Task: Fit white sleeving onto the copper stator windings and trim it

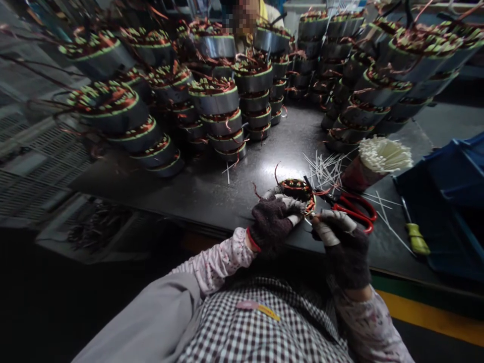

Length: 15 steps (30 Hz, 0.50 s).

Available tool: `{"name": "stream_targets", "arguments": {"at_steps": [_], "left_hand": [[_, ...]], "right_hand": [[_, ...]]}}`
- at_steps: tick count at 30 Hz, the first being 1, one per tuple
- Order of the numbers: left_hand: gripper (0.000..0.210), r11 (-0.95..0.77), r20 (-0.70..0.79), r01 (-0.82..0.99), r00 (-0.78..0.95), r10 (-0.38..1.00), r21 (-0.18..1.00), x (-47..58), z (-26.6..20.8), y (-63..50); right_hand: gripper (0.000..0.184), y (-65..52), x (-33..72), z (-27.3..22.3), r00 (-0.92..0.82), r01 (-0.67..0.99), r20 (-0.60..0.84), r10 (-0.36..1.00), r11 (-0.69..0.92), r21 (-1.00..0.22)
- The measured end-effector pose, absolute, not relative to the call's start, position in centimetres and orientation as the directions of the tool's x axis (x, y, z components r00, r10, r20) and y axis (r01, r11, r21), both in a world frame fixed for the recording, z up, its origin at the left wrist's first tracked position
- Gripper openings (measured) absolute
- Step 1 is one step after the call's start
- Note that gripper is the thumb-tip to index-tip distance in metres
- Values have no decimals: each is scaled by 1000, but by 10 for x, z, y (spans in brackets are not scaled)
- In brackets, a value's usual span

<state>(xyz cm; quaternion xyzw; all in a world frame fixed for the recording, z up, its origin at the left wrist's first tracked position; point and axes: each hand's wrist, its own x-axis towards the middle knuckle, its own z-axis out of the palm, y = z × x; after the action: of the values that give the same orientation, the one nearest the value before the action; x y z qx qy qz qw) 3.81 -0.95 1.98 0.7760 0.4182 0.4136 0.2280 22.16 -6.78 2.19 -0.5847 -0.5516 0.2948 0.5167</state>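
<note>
Lying flat near the front edge of the workbench (234, 191), a wound motor stator (298, 190) is steadied by the left hand (274, 222), whose gloved fingers (293, 204) are curled over its near rim and closed on it. The stator's ring axis points up from the bench, and copper lead wires are seen curling off its top toward the back. The right hand (340, 237) is placed just beside the stator, on its right, so the work lies to the left of that grip and slightly farther from the body. The right fingertips (321, 218) are pinched together at the stator's near right rim; something thin may be held there, but what it is cannot be told. The left hand is the one in full contact.

Red-handled scissors (355, 209) are laid just behind the right hand, touching or nearly touching it. A bundle of white sleeving tubes (381, 156) stands toward the right edge, with loose pieces (325, 169) scattered between it and the stator. Stacks of finished stators (223, 101) are ranged along the back edge. A yellow-handled tool (416, 237) lies at the right.
</note>
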Motion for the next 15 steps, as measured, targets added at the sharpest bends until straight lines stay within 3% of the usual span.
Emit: {"name": "stream_targets", "arguments": {"at_steps": [6,10,12,15], "left_hand": [[8,-531,430,435,315,846,727,36,20,-9],[13,-591,489,375,337,805,714,33,20,-9],[14,-583,479,402,336,811,706,33,20,-9],[10,-567,461,421,332,823,708,36,19,-10]], "right_hand": [[19,-56,222,20,72,516,268,961,194,-835],[13,-51,221,24,-22,635,593,805,469,-614],[11,-51,221,29,-99,651,682,724,566,-506],[11,-51,218,40,-62,579,679,731,581,-572]]}}
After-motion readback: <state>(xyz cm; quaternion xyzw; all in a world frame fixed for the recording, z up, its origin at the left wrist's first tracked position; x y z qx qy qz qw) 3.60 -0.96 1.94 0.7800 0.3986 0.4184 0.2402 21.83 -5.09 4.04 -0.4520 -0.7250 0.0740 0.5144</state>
